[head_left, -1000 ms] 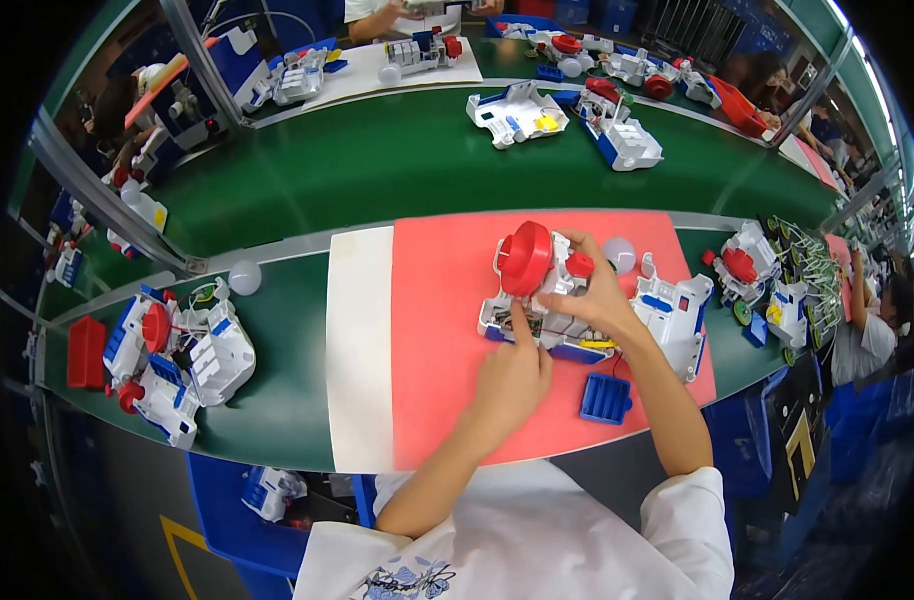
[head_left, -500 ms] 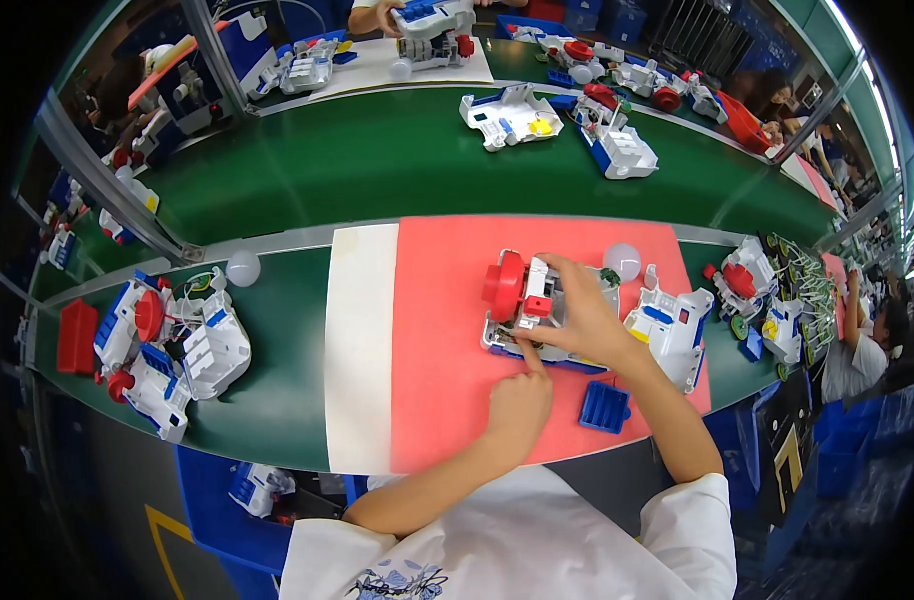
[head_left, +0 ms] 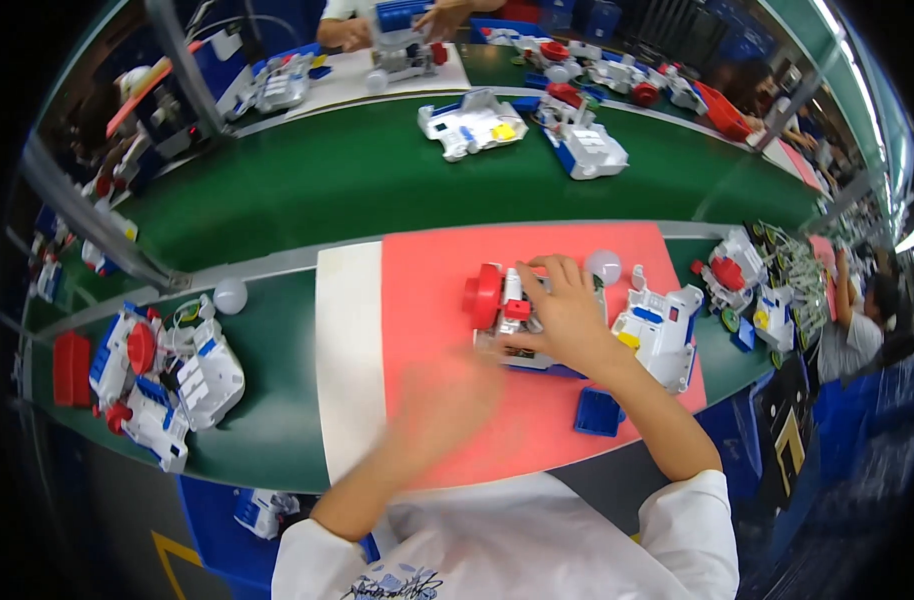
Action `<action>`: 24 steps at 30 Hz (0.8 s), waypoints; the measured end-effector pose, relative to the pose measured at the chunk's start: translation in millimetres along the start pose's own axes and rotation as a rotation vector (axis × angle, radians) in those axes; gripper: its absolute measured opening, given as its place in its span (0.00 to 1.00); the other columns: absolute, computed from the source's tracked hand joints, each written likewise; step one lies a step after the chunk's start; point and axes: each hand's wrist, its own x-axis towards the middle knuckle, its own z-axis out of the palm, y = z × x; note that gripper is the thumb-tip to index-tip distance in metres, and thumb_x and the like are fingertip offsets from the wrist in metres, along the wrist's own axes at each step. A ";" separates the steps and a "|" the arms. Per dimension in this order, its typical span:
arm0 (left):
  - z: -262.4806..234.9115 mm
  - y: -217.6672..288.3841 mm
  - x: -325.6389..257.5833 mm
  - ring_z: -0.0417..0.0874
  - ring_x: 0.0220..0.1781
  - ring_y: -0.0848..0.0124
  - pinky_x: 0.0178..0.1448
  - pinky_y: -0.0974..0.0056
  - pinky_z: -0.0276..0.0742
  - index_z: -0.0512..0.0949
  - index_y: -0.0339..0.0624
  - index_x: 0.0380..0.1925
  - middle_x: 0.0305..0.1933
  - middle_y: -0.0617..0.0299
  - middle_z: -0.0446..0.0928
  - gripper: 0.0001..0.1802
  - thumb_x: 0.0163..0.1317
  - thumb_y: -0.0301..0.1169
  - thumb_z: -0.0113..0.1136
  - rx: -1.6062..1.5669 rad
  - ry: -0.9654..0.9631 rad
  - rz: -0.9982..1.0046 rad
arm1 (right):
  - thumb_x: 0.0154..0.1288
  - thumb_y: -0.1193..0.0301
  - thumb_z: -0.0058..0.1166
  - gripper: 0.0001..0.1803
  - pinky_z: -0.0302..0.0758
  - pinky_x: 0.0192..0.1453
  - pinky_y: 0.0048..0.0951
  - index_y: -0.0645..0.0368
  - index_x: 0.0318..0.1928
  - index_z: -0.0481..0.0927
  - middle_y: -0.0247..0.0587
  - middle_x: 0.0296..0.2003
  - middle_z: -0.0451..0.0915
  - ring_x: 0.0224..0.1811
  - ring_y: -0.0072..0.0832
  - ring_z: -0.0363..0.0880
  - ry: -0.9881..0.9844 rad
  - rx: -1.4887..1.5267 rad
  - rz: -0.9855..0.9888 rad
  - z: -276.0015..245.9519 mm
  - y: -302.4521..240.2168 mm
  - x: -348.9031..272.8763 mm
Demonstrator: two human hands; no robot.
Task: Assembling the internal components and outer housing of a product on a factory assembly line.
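Far left of your fingers, a pile of white, blue and red toy parts (head_left: 157,375) lies on the green bench (head_left: 277,440). Your left hand (head_left: 442,400) hovers blurred over the red mat (head_left: 427,300); you cannot tell whether its fingers are open or curled. Your right hand (head_left: 567,315) grips the toy truck body (head_left: 512,320), red wheel (head_left: 483,297) left of your fingertips, a blue square piece (head_left: 599,411) below your wrist, a white cab (head_left: 662,330) beyond.

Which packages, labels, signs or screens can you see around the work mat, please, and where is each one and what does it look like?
No clear package, sign or screen shows.
Small blue tray: on the pink mat, near the right forearm; square, ribbed inside, blue.
Red container: far left on the green table; rectangular, plain red.
Yellow floor marking: lower left; angled yellow lines on dark floor.
Shirt print: bottom edge; dark print on white.
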 end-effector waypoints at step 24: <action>39.1 -78.5 49.0 0.65 0.73 0.51 0.75 0.50 0.63 0.71 0.42 0.61 0.72 0.45 0.62 0.39 0.46 0.26 0.77 -0.900 0.041 0.139 | 0.56 0.68 0.68 0.28 0.72 0.50 0.39 0.62 0.57 0.78 0.43 0.47 0.81 0.46 0.38 0.78 0.097 0.246 0.150 -43.7 0.7 -26.9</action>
